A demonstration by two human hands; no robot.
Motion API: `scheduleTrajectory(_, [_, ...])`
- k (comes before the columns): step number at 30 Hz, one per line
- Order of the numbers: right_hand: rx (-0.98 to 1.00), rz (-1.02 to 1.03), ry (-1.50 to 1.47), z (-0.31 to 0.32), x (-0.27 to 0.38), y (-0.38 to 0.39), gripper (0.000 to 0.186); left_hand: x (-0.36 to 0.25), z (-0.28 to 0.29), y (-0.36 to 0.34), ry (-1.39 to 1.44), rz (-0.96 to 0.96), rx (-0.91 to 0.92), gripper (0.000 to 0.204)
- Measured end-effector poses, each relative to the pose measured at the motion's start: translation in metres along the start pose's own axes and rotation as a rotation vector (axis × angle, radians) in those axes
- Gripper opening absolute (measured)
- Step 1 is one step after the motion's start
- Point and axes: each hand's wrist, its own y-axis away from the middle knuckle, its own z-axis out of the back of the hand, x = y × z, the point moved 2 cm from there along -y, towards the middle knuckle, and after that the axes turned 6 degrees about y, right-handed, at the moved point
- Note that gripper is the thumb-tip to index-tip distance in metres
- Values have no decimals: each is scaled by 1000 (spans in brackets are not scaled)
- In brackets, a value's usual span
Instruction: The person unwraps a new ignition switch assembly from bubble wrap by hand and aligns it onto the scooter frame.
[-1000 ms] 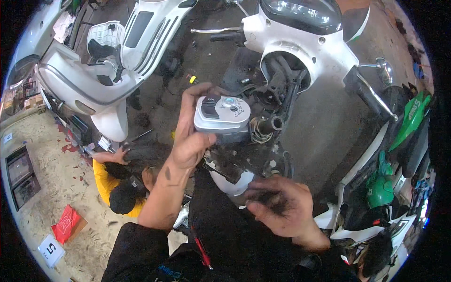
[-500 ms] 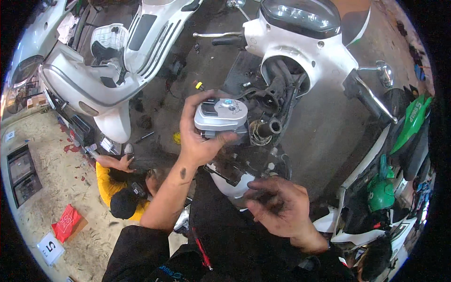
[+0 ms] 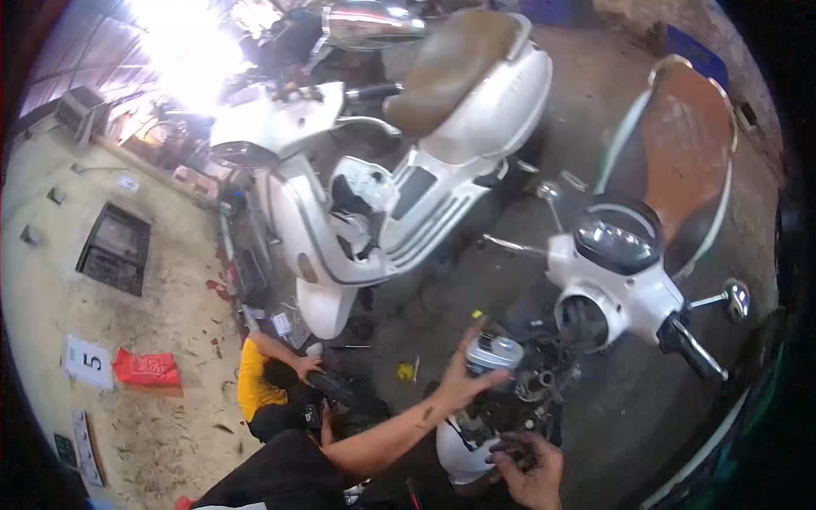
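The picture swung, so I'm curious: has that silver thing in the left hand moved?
Cannot tell: the camera's swing masks any small shift. The silver part, still in the left hand, remains lower left of the white scooter's round opening.

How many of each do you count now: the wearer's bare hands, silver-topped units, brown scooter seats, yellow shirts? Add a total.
Bare hands: 2, left hand and right hand
Silver-topped unit: 1
Brown scooter seats: 2
Yellow shirt: 1
Total: 6
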Motion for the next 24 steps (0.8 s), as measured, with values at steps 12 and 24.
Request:
scheduleTrajectory(12, [-115,58,-708,114,-97,-18,35,33,48,20,81,192,-334,65])
scheduleTrajectory(24, [-621,-299,311,241,-329,-160,32,21,56,24,-137,123,-157,60])
